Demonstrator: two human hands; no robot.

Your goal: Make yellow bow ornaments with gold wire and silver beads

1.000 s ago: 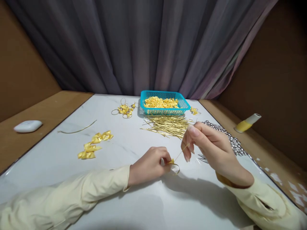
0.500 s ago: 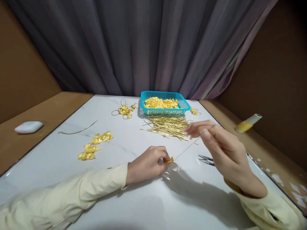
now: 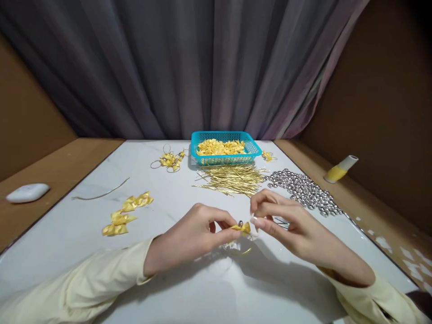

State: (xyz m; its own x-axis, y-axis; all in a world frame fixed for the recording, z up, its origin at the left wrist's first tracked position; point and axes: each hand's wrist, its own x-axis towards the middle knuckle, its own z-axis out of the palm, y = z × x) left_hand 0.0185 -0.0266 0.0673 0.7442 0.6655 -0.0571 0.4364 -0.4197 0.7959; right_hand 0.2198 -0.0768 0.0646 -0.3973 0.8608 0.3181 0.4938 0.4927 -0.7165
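Observation:
My left hand [image 3: 202,229] pinches a small yellow ribbon bow [image 3: 245,227] between thumb and fingers, low over the white table. A silver bead [image 3: 240,223] sits on top of the bow, and a gold wire loop [image 3: 247,251] hangs beneath it. Close by on the right, my right hand [image 3: 286,220] has its thumb and fingertips closed on a fine thread that is barely visible beside the bow. Thread snips [image 3: 281,221] lie mostly hidden behind the right hand.
Behind the hands lie gold wire ties [image 3: 236,180] and a blue basket [image 3: 226,159] of yellow bows. Silver beads [image 3: 307,191] spread at right, near a yellow thread spool [image 3: 340,169]. Loose bows [image 3: 119,218], one gold tie [image 3: 101,194] and finished pieces [image 3: 170,160] are at left.
My right hand has come down and left, close to the bow, from where it drew the thread out. The silver bead on the bow and the bead pile now show; the view has shifted.

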